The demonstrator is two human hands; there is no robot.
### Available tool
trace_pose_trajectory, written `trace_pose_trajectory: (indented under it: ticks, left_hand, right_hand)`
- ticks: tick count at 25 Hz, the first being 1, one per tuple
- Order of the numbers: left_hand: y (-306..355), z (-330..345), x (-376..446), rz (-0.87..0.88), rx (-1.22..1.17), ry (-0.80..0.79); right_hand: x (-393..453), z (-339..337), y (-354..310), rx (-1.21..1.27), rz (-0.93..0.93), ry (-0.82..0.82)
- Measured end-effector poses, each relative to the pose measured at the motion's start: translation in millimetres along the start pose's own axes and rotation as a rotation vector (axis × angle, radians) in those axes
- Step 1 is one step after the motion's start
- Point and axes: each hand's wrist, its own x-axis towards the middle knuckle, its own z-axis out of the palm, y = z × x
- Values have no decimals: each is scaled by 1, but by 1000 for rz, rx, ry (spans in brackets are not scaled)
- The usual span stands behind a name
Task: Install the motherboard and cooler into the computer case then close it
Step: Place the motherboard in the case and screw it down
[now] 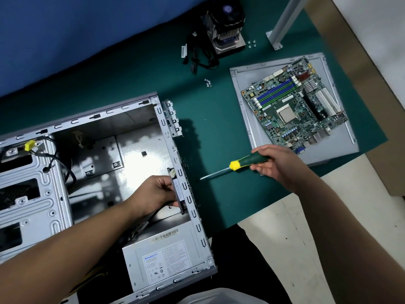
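Observation:
An open grey computer case (65, 194) lies on its side at the left, its inside bare. My left hand (153, 191) reaches into it and grips a thin dark part (178, 191), perhaps a fan, held against the rear wall. My right hand (274, 163) is shut on a green and yellow screwdriver (238, 164), its tip pointing left over the mat. The motherboard (293, 106) rests on the grey side panel (247, 84) at the right. The cooler (228, 27) with black cables stands at the far edge.
A power supply (166, 262) sits in the case's near corner. Small screws lie in clusters on the green mat (208, 82) (252, 44). A white metal post (282, 25) is bolted at the back right. The mat ends at the table's right edge.

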Motion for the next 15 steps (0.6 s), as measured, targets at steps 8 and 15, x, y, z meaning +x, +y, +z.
trace_pose_trajectory:
  ticks: [8,15]
  left_hand:
    - [1,-1,-1,-11,14,-4]
    - [4,-2,0,-33,39,8]
  right_hand:
    - [21,47,15,207,-243,19]
    - [31,62,17,-1069,-570,187]
